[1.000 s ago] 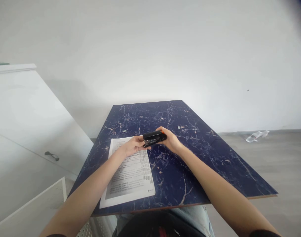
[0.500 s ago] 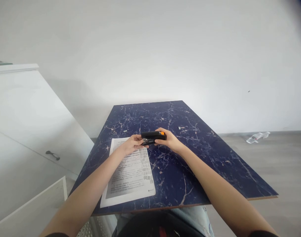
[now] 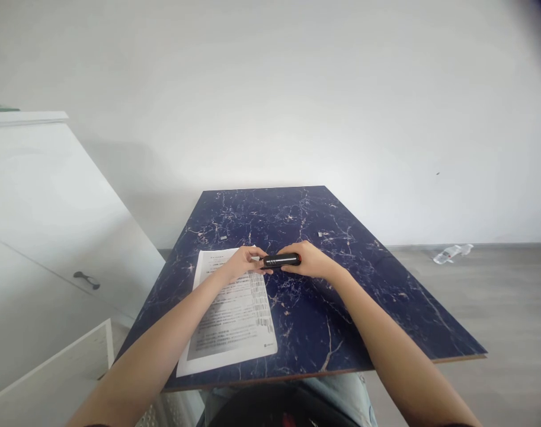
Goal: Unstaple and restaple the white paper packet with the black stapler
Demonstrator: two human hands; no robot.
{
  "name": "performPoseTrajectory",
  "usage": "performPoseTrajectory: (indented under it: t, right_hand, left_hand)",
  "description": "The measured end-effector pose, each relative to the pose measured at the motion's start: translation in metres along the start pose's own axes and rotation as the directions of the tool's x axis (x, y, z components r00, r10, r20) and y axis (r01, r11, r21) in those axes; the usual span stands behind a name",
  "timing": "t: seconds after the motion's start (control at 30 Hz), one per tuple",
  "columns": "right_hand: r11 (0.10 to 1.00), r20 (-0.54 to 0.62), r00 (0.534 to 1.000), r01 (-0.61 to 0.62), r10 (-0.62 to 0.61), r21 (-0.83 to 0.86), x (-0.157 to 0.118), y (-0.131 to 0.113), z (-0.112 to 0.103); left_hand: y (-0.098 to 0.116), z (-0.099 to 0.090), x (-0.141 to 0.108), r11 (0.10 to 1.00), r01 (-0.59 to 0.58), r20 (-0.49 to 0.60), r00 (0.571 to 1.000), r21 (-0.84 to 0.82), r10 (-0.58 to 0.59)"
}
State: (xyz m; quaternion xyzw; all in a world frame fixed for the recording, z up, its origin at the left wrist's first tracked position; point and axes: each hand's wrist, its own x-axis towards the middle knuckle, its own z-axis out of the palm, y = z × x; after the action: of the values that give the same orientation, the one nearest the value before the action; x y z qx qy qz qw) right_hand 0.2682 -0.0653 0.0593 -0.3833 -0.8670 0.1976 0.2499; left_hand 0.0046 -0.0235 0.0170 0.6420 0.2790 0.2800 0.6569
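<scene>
1. A dark blue table (image 3: 323,326), set with its far edge close to a plain white wall (image 3: 270,89), is seen from above; its top is narrowed by perspective toward that wall.
2. Greyish floor (image 3: 519,314) is shown on the right, where a crumpled piece of clear plastic (image 3: 450,254) is lying near the foot of the wall.
3. The left side is taken up by a white cabinet (image 3: 39,184), fitted with a dark handle (image 3: 86,280); below it, a white-edged panel (image 3: 48,382) is partly covered by the left forearm.
4. Two small greyish pieces (image 3: 223,238) are scattered on the table beyond the hands, well apart from each other.
5. A printed sheet (image 3: 228,329) is laid on the table's left half, its upper part partly hidden by the left hand (image 3: 246,263).
6. A stapler (image 3: 281,260) is held between both hands, just beside the sheet's upper right edge.
7. Its right end is gripped by the right hand (image 3: 310,260), with the fingers wrapped around it; its left end is pinched between the thumb and fingers of the left hand. Whether paper is caught there cannot be told.
8. The tabletop is veined in white like marble and edged in brown; the stapler is black, glossy, elongated and rounded, with red at its right end.
</scene>
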Motion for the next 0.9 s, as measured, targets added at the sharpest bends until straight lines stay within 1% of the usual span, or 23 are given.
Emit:
performPoseTrajectory:
  t: [0.07,0.17,0.23,0.3,0.37,0.47,0.6,0.63,0.67,0.77,0.8,0.9]
  right_hand:
    - [0.997,0.021,1.0,-0.005,0.007,-0.079,0.0,0.0,-0.001]
    - [0.979,0.063,0.997,-0.036,0.049,-0.199,0.0,0.004,-0.003]
    - [0.972,0.097,0.994,-0.036,0.06,-0.233,-0.003,0.007,-0.007]
    - [0.972,0.129,0.986,-0.072,0.103,-0.225,-0.01,0.01,-0.013]
    - [0.962,0.142,0.966,-0.186,0.216,-0.202,-0.022,0.013,-0.022]
    - [0.909,0.12,0.907,-0.384,0.404,-0.163,-0.05,0.019,-0.037]
    - [0.824,0.043,0.832,-0.54,0.554,-0.169,-0.1,0.034,-0.056]
    - [0.808,0.019,0.82,-0.56,0.572,-0.182,-0.112,0.038,-0.059]
    - [0.806,-0.002,0.821,-0.561,0.57,-0.188,-0.123,0.042,-0.062]
    - [0.828,-0.033,0.851,-0.518,0.524,-0.212,-0.147,0.053,-0.065]
    - [0.828,-0.04,0.854,-0.513,0.519,-0.225,-0.152,0.056,-0.064]
    - [0.81,-0.057,0.842,-0.533,0.537,-0.244,-0.157,0.059,-0.063]
  left_hand:
    - [-0.001,0.001,0.001,1.0,0.003,-0.012,1.0,-0.002,-0.003]
    - [-0.004,0.002,0.003,0.999,0.0,-0.028,1.0,0.042,0.001]
    - [-0.005,0.002,0.005,0.997,0.009,0.0,1.0,0.076,-0.009]
    - [-0.006,0.001,0.005,0.993,0.022,0.043,0.999,0.114,-0.027]
    - [-0.005,0.0,0.004,0.985,0.028,0.079,0.996,0.17,-0.042]
    - [-0.002,0.001,0.001,0.971,0.016,0.097,0.994,0.24,-0.041]
    - [0.002,0.001,-0.002,0.967,-0.014,0.136,0.99,0.256,-0.022]
    - [0.003,0.001,-0.002,0.968,-0.024,0.15,0.989,0.249,-0.015]
    - [0.002,0.0,-0.002,0.97,-0.032,0.162,0.987,0.24,-0.008]
    - [0.0,-0.001,-0.002,0.973,-0.042,0.177,0.984,0.228,0.001]
    - [-0.001,-0.002,-0.001,0.971,-0.041,0.18,0.984,0.236,-0.002]
    - [-0.002,-0.001,0.0,0.965,-0.036,0.179,0.984,0.259,-0.011]
